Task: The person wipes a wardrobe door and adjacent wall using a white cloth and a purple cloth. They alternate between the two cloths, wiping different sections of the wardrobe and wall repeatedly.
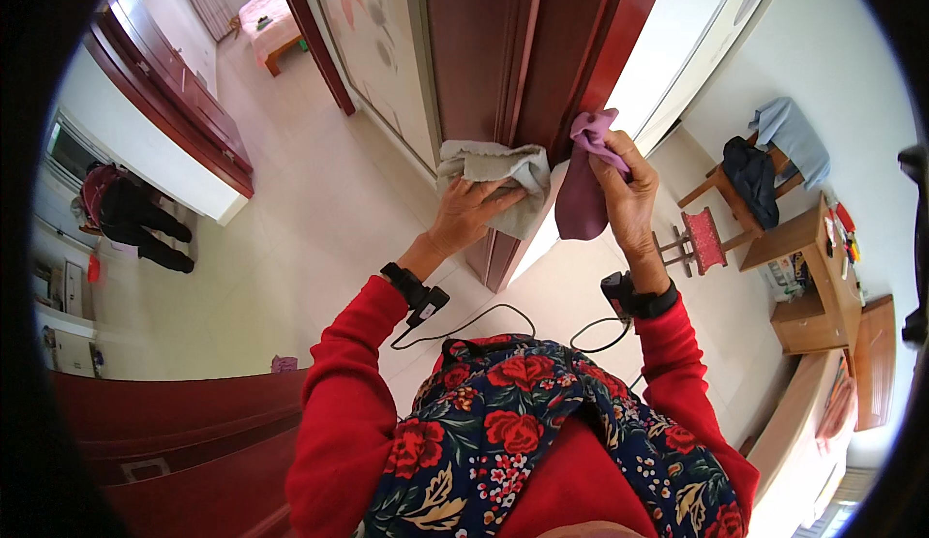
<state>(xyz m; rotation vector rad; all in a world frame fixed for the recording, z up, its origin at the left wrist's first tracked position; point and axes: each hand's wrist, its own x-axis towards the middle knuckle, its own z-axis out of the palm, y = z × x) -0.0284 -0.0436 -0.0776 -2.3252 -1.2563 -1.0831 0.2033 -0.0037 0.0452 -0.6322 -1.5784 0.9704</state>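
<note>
My left hand (471, 212) presses a folded pale grey cloth (496, 162) against the lower part of a dark reddish-brown door frame (476, 49). Its fingers lie across the cloth, and part of the fabric bunches above them. To the right, my right hand (629, 186) pinches a limp purple cloth (582, 199) by its upper end. The lighter, crumpled top of it sticks up above my fingers, and the darker, rounded part hangs down beside the frame's edge. Each of my wrists wears a black strap with a small device (414, 296).
Black cables (464, 330) loop in front of my body. At right stand a wooden chair (721, 190) with clothes, a small red-seated stool (704, 238) and a wooden desk (823, 282). Another person (135, 211) bends over at far left. A red-brown door panel (203, 441) is at lower left.
</note>
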